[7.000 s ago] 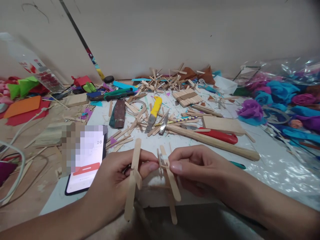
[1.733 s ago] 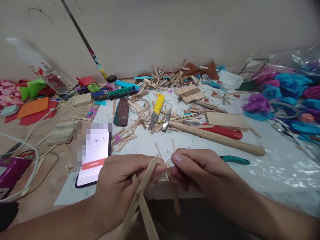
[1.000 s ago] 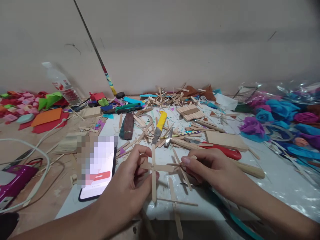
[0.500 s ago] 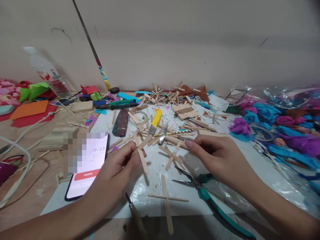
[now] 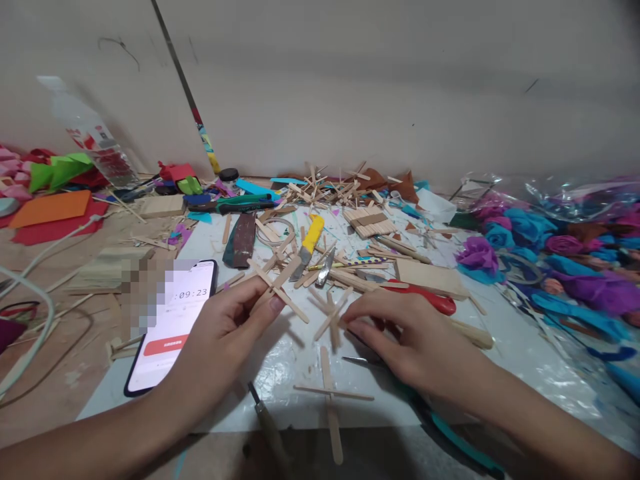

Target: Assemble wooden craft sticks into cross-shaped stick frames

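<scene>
My left hand (image 5: 243,317) pinches two wooden craft sticks (image 5: 280,292) crossed into an X, held above the white sheet. To its right, my right hand (image 5: 400,327) has thumb and fingertips closed at the edge of another craft-stick cross (image 5: 330,315); the exact grip is partly hidden. A third cross of craft sticks (image 5: 330,393) lies nearer me on the sheet. Green-handled pliers (image 5: 450,437) lie partly under my right hand, jaws pointing left. Beyond the hands are a yellow utility knife (image 5: 311,241) and a red-handled tool (image 5: 430,299).
A phone (image 5: 173,333) showing a timer lies left of my left forearm. A thin-shafted tool (image 5: 267,420) is in front. Loose sticks (image 5: 325,190) and a banded stick bundle (image 5: 369,221) lie behind, paper flowers (image 5: 520,230) at right, a plastic bottle (image 5: 95,140) at back left.
My right hand has moved down and left to the nearby craft-stick cross, which has shifted left and turned. The red-handled tool is uncovered. My left hand has tilted its crossed sticks.
</scene>
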